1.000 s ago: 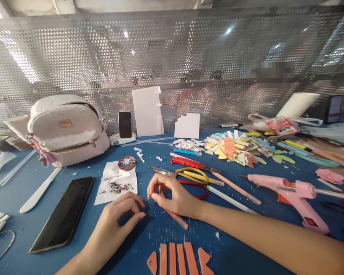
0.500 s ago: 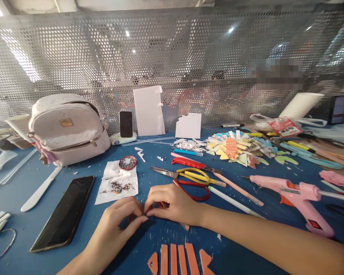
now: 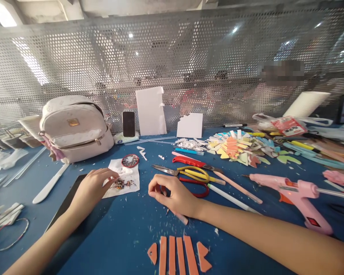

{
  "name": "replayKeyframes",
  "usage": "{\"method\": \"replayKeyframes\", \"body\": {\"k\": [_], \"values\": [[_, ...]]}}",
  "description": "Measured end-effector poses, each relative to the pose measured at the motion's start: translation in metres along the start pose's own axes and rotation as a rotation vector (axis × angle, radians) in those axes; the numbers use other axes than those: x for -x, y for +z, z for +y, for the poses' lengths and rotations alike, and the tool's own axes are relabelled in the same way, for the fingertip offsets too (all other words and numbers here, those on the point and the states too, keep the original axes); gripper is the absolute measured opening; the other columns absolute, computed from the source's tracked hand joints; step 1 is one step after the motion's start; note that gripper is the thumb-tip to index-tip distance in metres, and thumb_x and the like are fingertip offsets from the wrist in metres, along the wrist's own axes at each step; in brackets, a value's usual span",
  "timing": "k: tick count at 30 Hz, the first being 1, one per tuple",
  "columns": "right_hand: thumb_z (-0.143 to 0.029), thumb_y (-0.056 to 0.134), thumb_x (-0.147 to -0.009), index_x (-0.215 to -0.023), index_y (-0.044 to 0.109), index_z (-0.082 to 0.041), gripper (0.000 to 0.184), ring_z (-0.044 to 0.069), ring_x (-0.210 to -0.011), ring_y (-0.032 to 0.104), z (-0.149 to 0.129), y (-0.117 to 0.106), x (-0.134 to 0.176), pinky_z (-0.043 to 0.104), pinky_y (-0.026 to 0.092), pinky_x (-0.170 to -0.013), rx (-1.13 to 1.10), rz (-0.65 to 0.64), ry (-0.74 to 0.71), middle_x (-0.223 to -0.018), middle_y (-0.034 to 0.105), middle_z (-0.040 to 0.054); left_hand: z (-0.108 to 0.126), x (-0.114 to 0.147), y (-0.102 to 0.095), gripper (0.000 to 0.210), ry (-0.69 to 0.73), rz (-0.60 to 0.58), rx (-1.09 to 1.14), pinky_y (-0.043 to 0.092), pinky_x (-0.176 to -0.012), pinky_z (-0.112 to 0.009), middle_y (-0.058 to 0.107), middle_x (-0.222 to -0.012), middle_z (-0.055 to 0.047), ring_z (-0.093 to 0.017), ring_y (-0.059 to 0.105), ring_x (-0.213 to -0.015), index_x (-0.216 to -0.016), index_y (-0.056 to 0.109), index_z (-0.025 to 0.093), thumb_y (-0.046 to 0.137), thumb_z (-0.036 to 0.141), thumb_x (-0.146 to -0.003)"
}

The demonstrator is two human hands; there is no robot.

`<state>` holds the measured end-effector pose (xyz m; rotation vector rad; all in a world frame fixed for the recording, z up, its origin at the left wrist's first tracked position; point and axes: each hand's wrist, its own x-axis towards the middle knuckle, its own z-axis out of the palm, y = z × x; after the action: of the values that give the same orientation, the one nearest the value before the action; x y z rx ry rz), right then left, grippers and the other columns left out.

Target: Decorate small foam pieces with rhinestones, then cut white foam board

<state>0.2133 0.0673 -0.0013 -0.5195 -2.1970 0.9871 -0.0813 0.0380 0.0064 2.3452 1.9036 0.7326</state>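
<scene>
My left hand (image 3: 94, 187) reaches over the white tissue (image 3: 134, 182), fingers stretched towards a scatter of tiny multicoloured beads (image 3: 120, 185), with a small gap between thumb and fingertips. Part of a dark phone (image 3: 63, 202) is covered by that forearm. My right hand (image 3: 176, 195) is held above the blue table, thumb and fingers curled into a pinch; whatever they hold is too small to make out. Under its palm a pale pink stick end (image 3: 182, 218) shows. Just behind it lie scissors (image 3: 167, 170) with one yellow and one red handle. Orange fish-shaped foam pieces (image 3: 180, 254) lie nearest me.
A red-rimmed round dish (image 3: 130, 160) sits at the tissue's far edge. On the right are a pink glue gun (image 3: 298, 191), a red-handled cutter (image 3: 189, 161) and a heap of coloured cutouts (image 3: 235, 147). A white backpack (image 3: 77, 133) stands at back left.
My left hand has moved away from my right hand, left and forward, onto the beads on the tissue. My right hand stays nearly in place. The view has shifted slightly.
</scene>
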Motion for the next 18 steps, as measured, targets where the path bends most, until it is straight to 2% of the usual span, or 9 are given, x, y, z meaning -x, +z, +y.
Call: {"method": "replayKeyframes", "body": {"k": [7, 18], "values": [[-0.017, 0.059, -0.094, -0.089, 0.062, -0.019, 0.006, 0.011, -0.072, 0.055, -0.001, 0.001, 0.000, 0.022, 0.044, -0.062, 0.003, 0.007, 0.003, -0.086, 0.062, 0.0003, 0.011, 0.004, 0.005, 0.024, 0.052, -0.087, 0.034, 0.052, -0.078, -0.033, 0.078, -0.098, -0.005, -0.024, 0.071, -0.088, -0.095, 0.075, 0.024, 0.052, 0.023, -0.091], [-0.017, 0.060, -0.094, -0.089, 0.062, -0.019, 0.006, 0.011, -0.071, 0.055, -0.001, 0.001, -0.001, 0.022, 0.044, -0.061, 0.022, 0.006, 0.001, -0.085, 0.062, 0.0000, 0.023, 0.005, 0.003, 0.026, 0.117, -0.089, 0.029, 0.053, -0.076, -0.031, 0.077, -0.094, -0.004, -0.022, 0.072, -0.086, -0.091, 0.073, 0.024, 0.047, 0.020, -0.093]]}}
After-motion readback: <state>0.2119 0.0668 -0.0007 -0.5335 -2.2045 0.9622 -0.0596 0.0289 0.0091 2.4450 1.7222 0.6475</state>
